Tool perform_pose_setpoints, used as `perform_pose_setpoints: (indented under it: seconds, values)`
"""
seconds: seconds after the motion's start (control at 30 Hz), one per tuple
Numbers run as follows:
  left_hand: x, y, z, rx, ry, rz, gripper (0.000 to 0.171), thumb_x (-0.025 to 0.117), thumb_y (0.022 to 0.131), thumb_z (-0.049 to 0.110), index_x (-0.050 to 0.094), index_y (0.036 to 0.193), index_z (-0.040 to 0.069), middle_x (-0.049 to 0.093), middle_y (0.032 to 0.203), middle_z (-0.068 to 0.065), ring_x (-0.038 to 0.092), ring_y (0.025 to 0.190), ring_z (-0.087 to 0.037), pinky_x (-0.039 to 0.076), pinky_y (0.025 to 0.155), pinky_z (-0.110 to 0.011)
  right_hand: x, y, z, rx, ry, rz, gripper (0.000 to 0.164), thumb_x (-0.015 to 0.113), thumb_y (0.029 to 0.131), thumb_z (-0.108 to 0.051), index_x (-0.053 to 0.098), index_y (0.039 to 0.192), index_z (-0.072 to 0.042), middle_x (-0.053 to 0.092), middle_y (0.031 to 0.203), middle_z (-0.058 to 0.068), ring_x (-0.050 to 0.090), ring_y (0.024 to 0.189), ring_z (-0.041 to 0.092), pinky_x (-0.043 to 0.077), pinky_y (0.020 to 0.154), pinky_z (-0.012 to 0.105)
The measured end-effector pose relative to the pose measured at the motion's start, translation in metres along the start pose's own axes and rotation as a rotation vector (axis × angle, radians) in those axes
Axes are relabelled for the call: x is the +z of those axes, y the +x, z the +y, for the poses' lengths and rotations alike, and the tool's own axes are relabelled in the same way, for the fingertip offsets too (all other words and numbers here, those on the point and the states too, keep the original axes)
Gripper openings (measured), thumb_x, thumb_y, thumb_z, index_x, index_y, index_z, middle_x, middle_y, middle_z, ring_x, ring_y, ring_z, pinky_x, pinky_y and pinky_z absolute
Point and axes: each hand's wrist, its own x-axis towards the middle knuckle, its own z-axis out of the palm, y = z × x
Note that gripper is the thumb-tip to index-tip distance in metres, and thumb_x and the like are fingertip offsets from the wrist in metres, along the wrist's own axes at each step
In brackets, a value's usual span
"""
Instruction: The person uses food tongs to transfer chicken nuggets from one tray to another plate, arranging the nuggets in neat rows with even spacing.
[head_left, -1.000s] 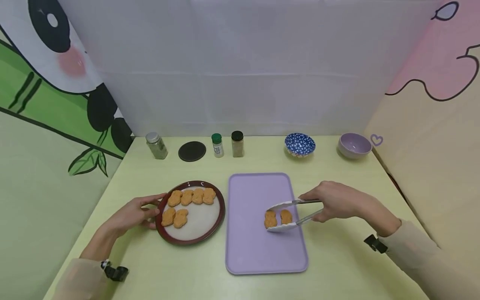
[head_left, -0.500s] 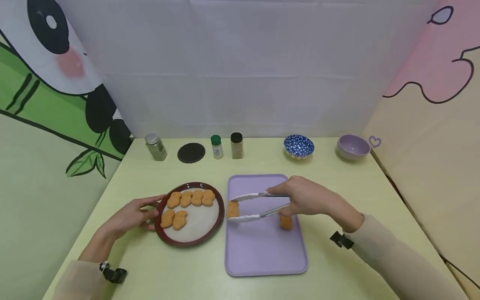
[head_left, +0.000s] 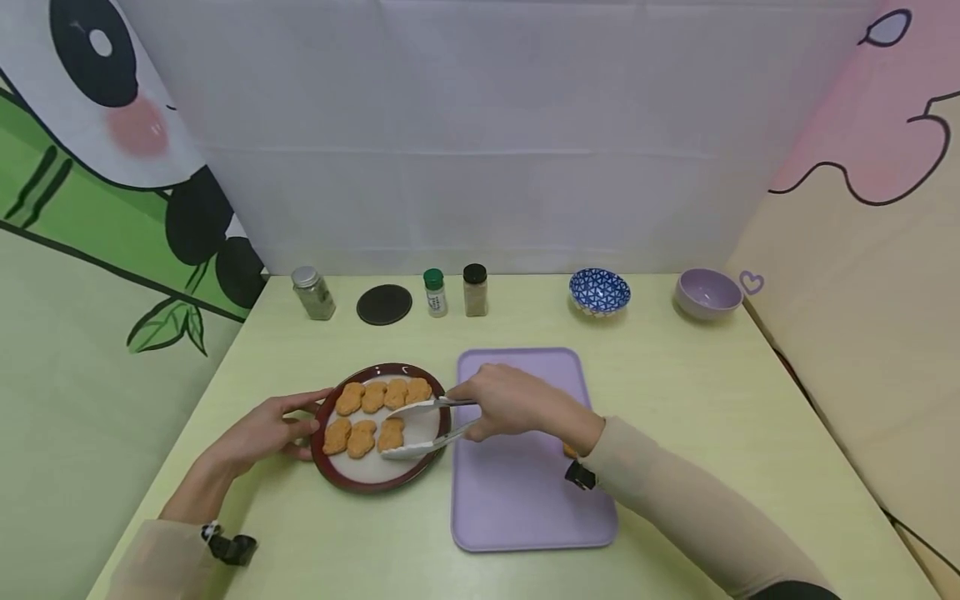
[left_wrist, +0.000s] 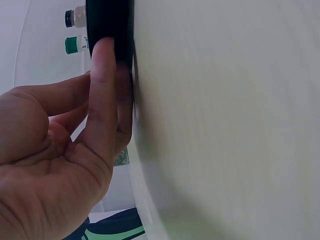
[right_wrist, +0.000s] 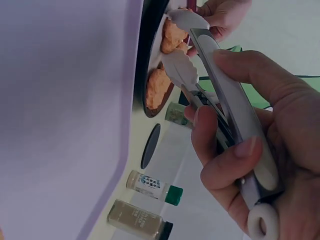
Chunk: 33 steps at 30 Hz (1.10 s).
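My left hand (head_left: 262, 432) holds the brown-rimmed plate (head_left: 360, 482) at its left side; the left wrist view shows fingers (left_wrist: 102, 75) against the dark rim. Several chicken nuggets (head_left: 349, 399) lie on the plate in two rows. In my right hand (head_left: 517, 402) are metal tongs (head_left: 442, 443) with white scalloped tips, reaching over the plate's right side. One nugget (head_left: 391, 434) at the right end of the front row sits between the tong tips, which are spread to either side of it. On the lilac tray (head_left: 525, 508), another nugget (head_left: 570, 451) is mostly hidden by my right forearm.
Along the back stand a silver-capped jar (head_left: 313, 293), a black disc (head_left: 384, 305), a green-capped bottle (head_left: 435, 292) and a black-capped jar (head_left: 475, 290). Farther right are a blue patterned bowl (head_left: 599, 291) and a purple bowl (head_left: 708, 293). The tray lies close beside the plate.
My right hand has moved left from the tray to the plate, carrying one nugget in the tongs. The front row on the plate has gained that nugget. My left hand stays at the rim.
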Motion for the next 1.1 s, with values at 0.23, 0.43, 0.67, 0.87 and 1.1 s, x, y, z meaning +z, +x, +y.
perform_pose_setpoints:
  seconds: [0.23,0.43,0.67,0.87,1.1]
  values:
    - [-0.002,0.002,-0.001,0.017,0.006,-0.007,0.055,0.056,0.094,0.006,0.039,0.145,0.014,0.037,0.139,-0.029,0.058,0.101,-0.031,0.056,0.072,-0.042,0.003,0.007,-0.001,0.013,0.016,-0.001,0.052,0.075,0.076,-0.029,0.063,0.125,-0.019,0.063,0.086,-0.013,0.047,0.062,0.006,0.043,0.056,0.021]
    - [-0.001,0.002,0.0,0.016,0.005,-0.011,0.055,0.056,0.094,0.007,0.037,0.146,0.014,0.034,0.14,-0.029,0.057,0.103,-0.031,0.056,0.072,-0.042,-0.001,-0.002,0.0,0.042,0.0,0.011,0.057,0.077,0.075,-0.033,0.061,0.127,-0.016,0.066,0.097,-0.01,0.053,0.07,0.006,0.047,0.063,0.021]
    - [0.002,0.002,0.003,-0.013,0.01,0.001,0.056,0.056,0.094,0.006,0.037,0.146,0.016,0.034,0.141,-0.028,0.058,0.101,-0.031,0.057,0.072,-0.041,-0.038,-0.071,0.016,0.072,-0.028,0.093,0.061,0.079,0.073,-0.034,0.06,0.129,-0.018,0.064,0.116,-0.007,0.06,0.09,0.005,0.051,0.077,0.024]
    - [0.002,0.004,0.005,-0.02,0.039,0.008,0.056,0.055,0.095,0.006,0.038,0.146,0.018,0.036,0.14,-0.028,0.058,0.101,-0.03,0.057,0.072,-0.04,-0.061,-0.156,0.055,0.165,0.018,0.035,0.059,0.079,0.071,-0.028,0.062,0.126,-0.017,0.065,0.097,-0.014,0.045,0.052,-0.001,0.045,0.05,0.021]
    - [0.001,0.002,0.003,-0.017,0.071,0.014,0.056,0.054,0.095,0.007,0.037,0.146,0.018,0.035,0.141,-0.027,0.058,0.099,-0.03,0.057,0.072,-0.039,-0.054,-0.204,0.091,0.262,0.015,-0.056,0.059,0.079,0.07,-0.028,0.063,0.125,-0.014,0.059,0.08,-0.019,0.043,0.056,0.0,0.042,0.052,0.021]
